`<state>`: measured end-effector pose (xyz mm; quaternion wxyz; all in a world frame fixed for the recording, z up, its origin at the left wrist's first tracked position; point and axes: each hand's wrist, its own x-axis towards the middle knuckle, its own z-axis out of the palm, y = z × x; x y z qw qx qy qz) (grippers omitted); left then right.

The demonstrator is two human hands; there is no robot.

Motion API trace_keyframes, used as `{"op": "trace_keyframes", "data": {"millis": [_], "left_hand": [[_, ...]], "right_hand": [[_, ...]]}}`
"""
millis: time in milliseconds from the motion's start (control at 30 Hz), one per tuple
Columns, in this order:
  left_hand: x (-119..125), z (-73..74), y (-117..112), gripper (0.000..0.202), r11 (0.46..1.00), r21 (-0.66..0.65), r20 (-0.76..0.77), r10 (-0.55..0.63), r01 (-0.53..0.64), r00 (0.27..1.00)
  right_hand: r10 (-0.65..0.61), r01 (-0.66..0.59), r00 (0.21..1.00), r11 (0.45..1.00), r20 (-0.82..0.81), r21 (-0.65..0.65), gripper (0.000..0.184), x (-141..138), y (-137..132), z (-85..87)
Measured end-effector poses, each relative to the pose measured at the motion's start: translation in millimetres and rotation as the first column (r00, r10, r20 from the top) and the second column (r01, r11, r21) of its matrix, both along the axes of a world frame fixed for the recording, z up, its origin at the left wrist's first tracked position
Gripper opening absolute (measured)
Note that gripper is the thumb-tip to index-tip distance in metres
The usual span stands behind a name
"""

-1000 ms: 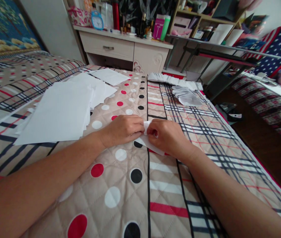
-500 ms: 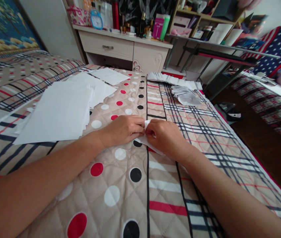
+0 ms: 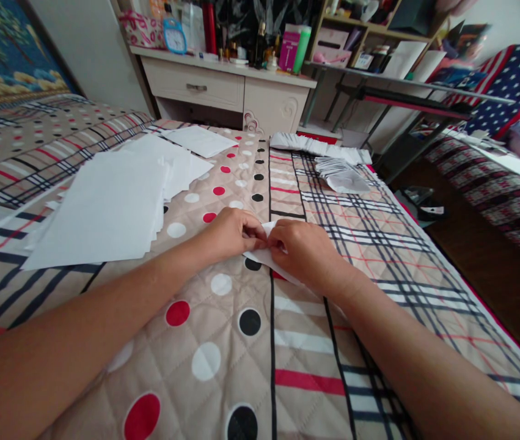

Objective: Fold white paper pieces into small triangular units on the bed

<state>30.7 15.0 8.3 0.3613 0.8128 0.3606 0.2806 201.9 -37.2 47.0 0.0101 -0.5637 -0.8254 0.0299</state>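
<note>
Between my two hands, low over the bed, is a small piece of white paper (image 3: 282, 271), mostly covered by the fingers. My left hand (image 3: 234, 233) pinches its left end between thumb and fingers. Close beside it, my right hand (image 3: 303, 247) has its fingers curled round the paper from the right, fingertips almost meeting the left ones. To the left lies a stack of white paper sheets (image 3: 99, 208). Ahead on the right are a long row of folded white papers (image 3: 317, 146) and a smaller fanned pile of folded papers (image 3: 342, 175).
The quilted bedspread (image 3: 223, 379) with dots and checks spreads beneath everything. A white dresser (image 3: 195, 85) with bottles and a blue clock (image 3: 175, 36) stands beyond the bed. On the right are a metal-legged desk (image 3: 406, 91) and a second bed or couch (image 3: 484, 183).
My left hand has shifted slightly, its thumb and fingers opening into a looser pinch, so more of the paper's left end shows. My right hand stays almost in place.
</note>
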Motion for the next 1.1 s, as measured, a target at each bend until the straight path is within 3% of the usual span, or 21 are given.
{"op": "trace_keyframes", "data": {"millis": [100, 200, 267, 300, 367, 467, 567, 667, 900, 1100], "left_hand": [[2, 3.1, 0, 0.016, 0.997, -0.071, -0.011, 0.001, -0.002, 1.000], [2, 6.7, -1, 0.018, 0.998, -0.058, -0.031, -0.019, 0.017, 0.999], [2, 8.4, -1, 0.021, 0.999, -0.034, -0.050, -0.028, 0.026, 0.998], [3, 8.9, -1, 0.022, 0.999, -0.026, -0.061, -0.027, 0.026, 0.998], [3, 8.9, -1, 0.024, 0.999, -0.022, -0.086, -0.032, 0.031, 0.996], [4, 7.6, 1, 0.025, 0.999, -0.011, -0.103, -0.047, 0.046, 0.994], [3, 6.2, 3, 0.026, 0.997, 0.020, -0.121, -0.070, 0.073, 0.990], [3, 6.6, 3, 0.028, 0.996, 0.030, -0.149, -0.078, 0.083, 0.986], [3, 10.7, 2, 0.025, 0.997, -0.002, -0.184, -0.073, 0.074, 0.980], [4, 12.0, 2, 0.026, 0.999, 0.005, -0.184, -0.052, 0.054, 0.982]], "right_hand": [[-0.027, 0.026, 0.999, 0.999, -0.022, -0.022, 0.019, 2, 1, 2.3], [-0.049, 0.021, 0.975, 0.991, -0.215, -0.133, 0.016, 12, 9, 4.5], [-0.086, -0.046, 0.889, 0.961, -0.451, -0.273, 0.013, 22, 16, 4.5], [-0.138, -0.019, 0.841, 0.959, -0.524, -0.283, 0.011, 27, 19, 3.7], [-0.277, 0.082, 0.745, 0.941, -0.607, -0.329, 0.014, 34, 24, 0.0], [-0.365, 0.056, 0.643, 0.899, -0.673, -0.434, 0.016, 36, 27, -9.0], [-0.284, -0.025, 0.693, 0.909, -0.663, -0.416, 0.014, 34, 28, -16.3], [-0.255, -0.011, 0.790, 0.903, -0.558, -0.429, 0.012, 33, 29, -15.2], [-0.298, 0.041, 0.896, 0.794, -0.330, -0.606, 0.008, 34, 22, 7.4], [-0.220, 0.013, 0.952, 0.724, -0.213, -0.689, 0.005, 37, 15, 20.3]]}}
